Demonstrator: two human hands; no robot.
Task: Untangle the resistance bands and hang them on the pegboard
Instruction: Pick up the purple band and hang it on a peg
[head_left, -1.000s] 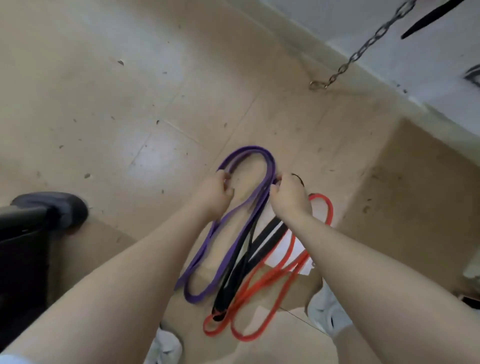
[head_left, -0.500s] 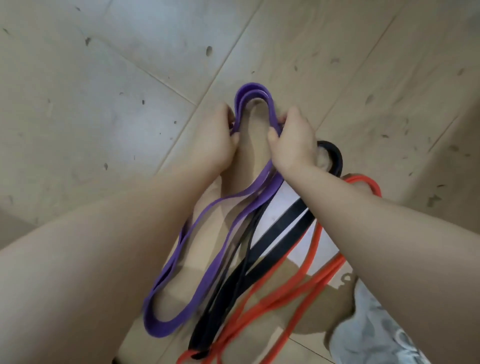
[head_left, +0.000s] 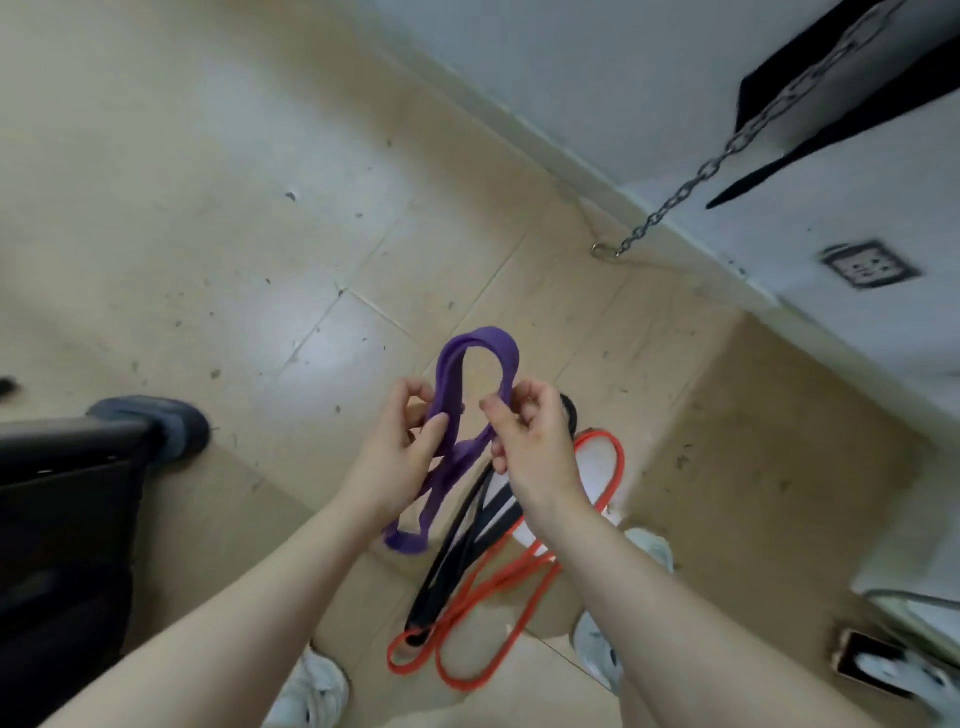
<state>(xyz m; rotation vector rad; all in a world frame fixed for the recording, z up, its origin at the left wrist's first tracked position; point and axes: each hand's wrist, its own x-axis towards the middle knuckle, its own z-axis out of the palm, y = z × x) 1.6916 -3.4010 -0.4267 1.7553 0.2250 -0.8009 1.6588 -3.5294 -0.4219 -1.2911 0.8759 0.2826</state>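
A purple resistance band (head_left: 452, 384) is lifted off the floor, folded into a short bundle with a loop standing above my hands. My left hand (head_left: 400, 452) grips its left side, thumb across the strands. My right hand (head_left: 535, 441) pinches the right side of the loop. The band's lower end hangs below my left wrist. A black band (head_left: 467, 540) and a red band (head_left: 498, 587) lie crossed on the tiled floor beneath my right forearm. No pegboard is in view.
A metal chain (head_left: 691, 182) hangs from the white wall at upper right down to a ring by the skirting. A dark shoe (head_left: 156, 421) and black equipment (head_left: 62, 545) sit at left. My white shoes (head_left: 311, 691) stand below. A wall socket (head_left: 870, 265) is at right.
The purple band has come up off the floor and is now gathered into a shorter bundle in both hands. The black and red bands stay on the floor. The view has tilted up toward the wall.
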